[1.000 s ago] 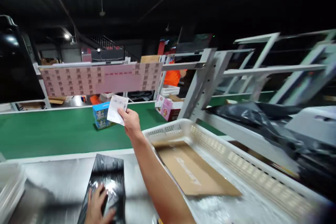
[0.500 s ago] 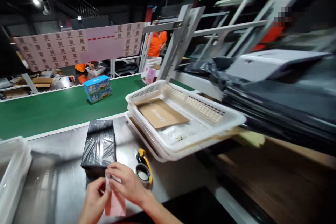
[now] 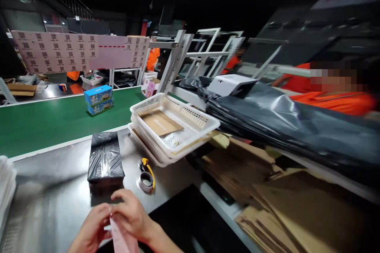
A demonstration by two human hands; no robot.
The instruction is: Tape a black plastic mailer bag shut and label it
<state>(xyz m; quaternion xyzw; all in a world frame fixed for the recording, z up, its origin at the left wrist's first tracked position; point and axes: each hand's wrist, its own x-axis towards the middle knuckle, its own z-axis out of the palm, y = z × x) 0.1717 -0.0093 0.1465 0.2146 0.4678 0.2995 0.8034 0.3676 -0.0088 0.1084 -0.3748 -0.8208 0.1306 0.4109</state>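
- Wrapped parcel (image 3: pixel 105 158) sat on steel table (image 3: pixel 44 189), behind both hands.
- Tape roll (image 3: pixel 146 181) lay just right of parcel.
- Stacked baskets (image 3: pixel 175 134) stood right of it, cardboard sheet (image 3: pixel 160 122) inside.
- Conveyor belt (image 3: pixel 44 122) ran behind table, carrying stacked boxes (image 3: pixel 98 100).

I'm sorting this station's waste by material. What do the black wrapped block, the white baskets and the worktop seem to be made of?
The black wrapped block looks covered in glossy plastic film: it wrinkles and glints. The white perforated baskets look like matte moulded plastic. The grey worktop looks like brushed metal, probably stainless steel, with dull streaky reflections.
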